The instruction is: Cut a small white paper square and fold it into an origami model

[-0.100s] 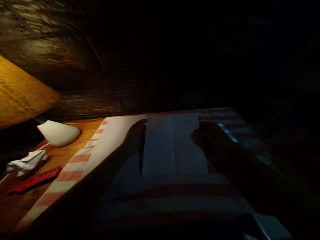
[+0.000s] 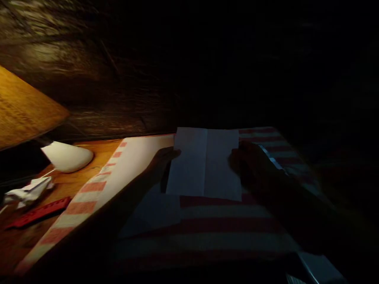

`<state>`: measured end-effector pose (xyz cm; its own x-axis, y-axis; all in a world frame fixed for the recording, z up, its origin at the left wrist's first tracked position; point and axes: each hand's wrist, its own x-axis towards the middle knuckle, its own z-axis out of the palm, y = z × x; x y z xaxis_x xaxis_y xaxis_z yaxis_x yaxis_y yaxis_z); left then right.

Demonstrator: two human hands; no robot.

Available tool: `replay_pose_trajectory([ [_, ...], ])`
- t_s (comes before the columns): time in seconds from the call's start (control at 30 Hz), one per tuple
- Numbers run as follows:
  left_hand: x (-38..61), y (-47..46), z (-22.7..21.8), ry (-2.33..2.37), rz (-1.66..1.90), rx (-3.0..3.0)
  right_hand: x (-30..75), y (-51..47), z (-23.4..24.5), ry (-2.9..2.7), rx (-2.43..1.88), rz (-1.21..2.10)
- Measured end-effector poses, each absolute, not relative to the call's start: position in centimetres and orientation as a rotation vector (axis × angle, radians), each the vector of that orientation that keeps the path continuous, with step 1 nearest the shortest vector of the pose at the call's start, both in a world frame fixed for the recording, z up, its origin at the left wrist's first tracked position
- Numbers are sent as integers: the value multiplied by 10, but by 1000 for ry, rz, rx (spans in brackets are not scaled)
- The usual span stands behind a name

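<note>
A white sheet of paper (image 2: 204,165) with a vertical crease down its middle is held between both hands, over a red-and-white striped cloth (image 2: 225,225). My left hand (image 2: 164,157) pinches its left edge, the thumb lying on the front. At the right edge, my right hand (image 2: 244,157) grips the paper with curled fingers, which are dim in shadow. Another white sheet (image 2: 133,154) lies flat on the cloth beneath my left hand and forearm, partly hidden by them.
On the left, a lamp with a yellow shade (image 2: 26,110) and white base (image 2: 69,157) stands on the wooden table (image 2: 100,150). Near it lie a crumpled white item (image 2: 29,191) and a red strip-shaped object (image 2: 40,213). A pale flat object (image 2: 321,268) is at the lower right.
The paper's lower edge has risen off the cloth and the sheet has tilted slightly. My left thumb has come onto the front of the paper.
</note>
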<state>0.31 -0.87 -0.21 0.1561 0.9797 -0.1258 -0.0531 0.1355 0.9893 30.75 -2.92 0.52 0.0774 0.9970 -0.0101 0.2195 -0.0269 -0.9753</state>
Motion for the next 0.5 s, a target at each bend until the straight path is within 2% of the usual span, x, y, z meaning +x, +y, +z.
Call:
replay_pose_trajectory([
  [0.3,2,-12,-7,1169,1029,1149,299,-31,-14,-1120,-1252,1363],
  [0.5,0,-9,-6,1141,1005,1128,304,-28,-18,-1303,-1321,1263],
])
